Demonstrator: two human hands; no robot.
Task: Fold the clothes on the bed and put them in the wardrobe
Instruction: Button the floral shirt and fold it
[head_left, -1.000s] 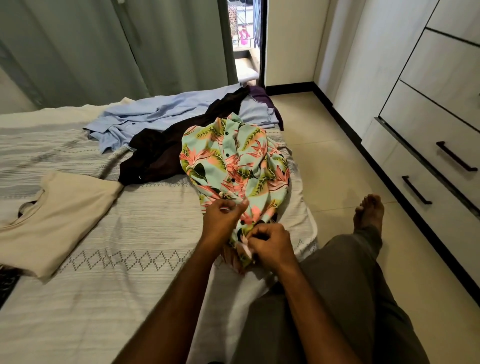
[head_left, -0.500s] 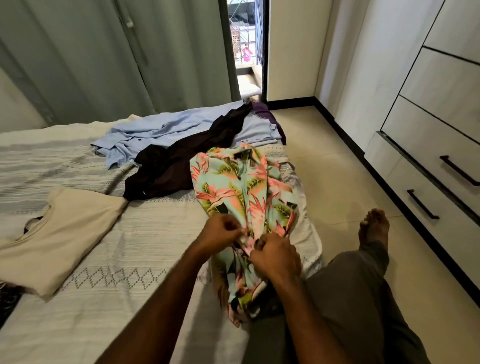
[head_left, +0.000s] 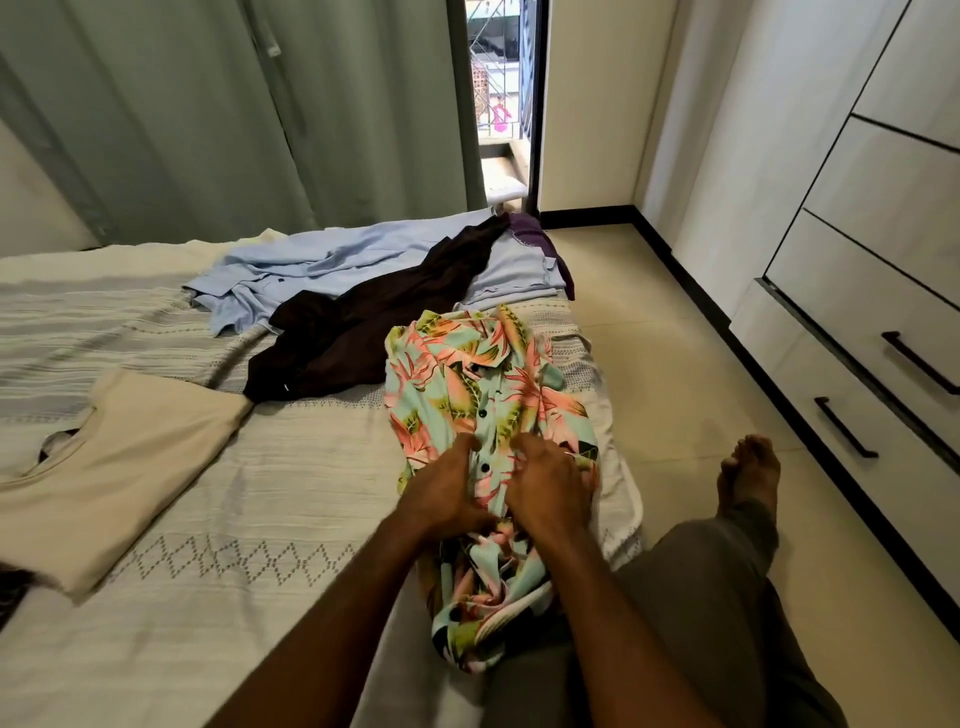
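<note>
While the floral-print button-up shirt (head_left: 480, 395) lies flat on the striped bedspread (head_left: 260, 493), your L hand (head_left: 441, 499) & R hand (head_left: 548, 491) pinch its placket, prob. buttoning before the fold.

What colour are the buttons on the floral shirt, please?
Black, seen in the head view on the floral shirt.

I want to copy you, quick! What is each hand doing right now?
Left hand: grips the floral shirt beside its button line.
Right hand: grips the same shirt on the other side of the buttons.
</note>
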